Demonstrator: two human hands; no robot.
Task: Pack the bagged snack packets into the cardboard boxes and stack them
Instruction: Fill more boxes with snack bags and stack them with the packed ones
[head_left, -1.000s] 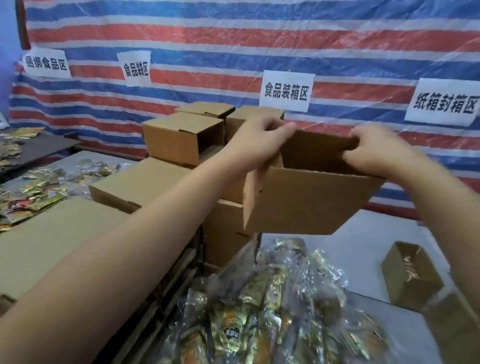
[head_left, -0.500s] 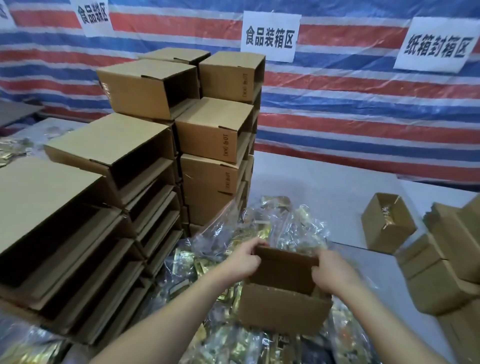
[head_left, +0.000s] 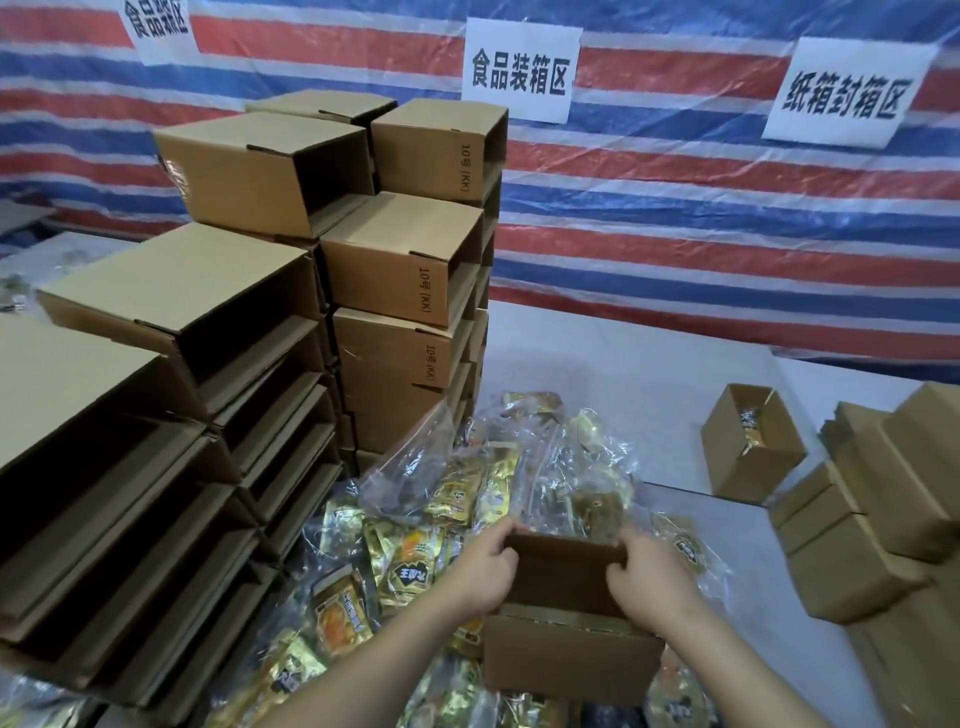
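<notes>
We hold the open cardboard box low in front, left hand and right hand curled over its side walls, mouth up; the bagged snack packets lie just beyond and underneath, the left hand nearer their bulk.

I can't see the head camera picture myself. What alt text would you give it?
Two bare hands, left hand and right hand, grip the rim of an open cardboard box resting on a heap of bagged snack packets. Stacks of empty boxes stand to the left, before a striped tarpaulin.
</notes>
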